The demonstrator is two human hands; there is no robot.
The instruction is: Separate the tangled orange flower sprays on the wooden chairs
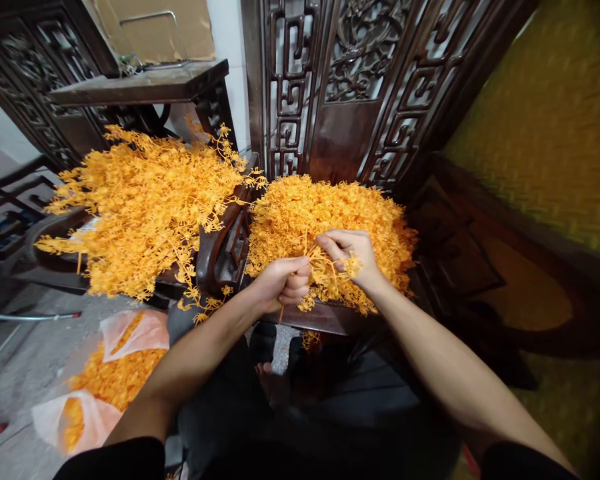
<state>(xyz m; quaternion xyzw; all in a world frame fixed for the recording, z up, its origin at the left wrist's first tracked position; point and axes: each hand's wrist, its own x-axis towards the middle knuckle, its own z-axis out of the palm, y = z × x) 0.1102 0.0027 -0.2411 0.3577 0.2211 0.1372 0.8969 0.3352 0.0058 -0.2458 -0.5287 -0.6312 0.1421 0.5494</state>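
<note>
Orange plastic sprigs (325, 270), a small bunch of thin branching stems, sit at centre frame, stretched between our two hands just above the near edge of the right-hand pile (330, 207). Our left hand (283, 283) is balled into a tight fist round the stem ends, w/ one strand hanging below the knuckles. Our right hand (350, 257) is curled over the other end, fingers pinched down on the sprigs, thumb side toward the left fist. The hands are close together but not touching.

The right-hand pile, a dense heap of the same orange bits, fills a dark wooden seat (325, 319) right behind the hands. To its left, across a carved wooden armrest (225, 250), a looser and bigger left-hand pile (145, 200) spreads over the centre-left of the frame, sprigs sticking out past its edges.

Lower left, on the grey floor (25, 373), clear plastic bags (130, 333) lie open w/ more orange material spilling between them. Behind both piles, top centre to upper right, stands a carved lattice screen (360, 73) of dark wood. Upper left, a dark shelf (145, 83) w/ a sheet of cardboard (155, 30) behind it. A woven yellow mat (555, 127) takes the right edge. Our black sleeves show at the bottom of the frame.
</note>
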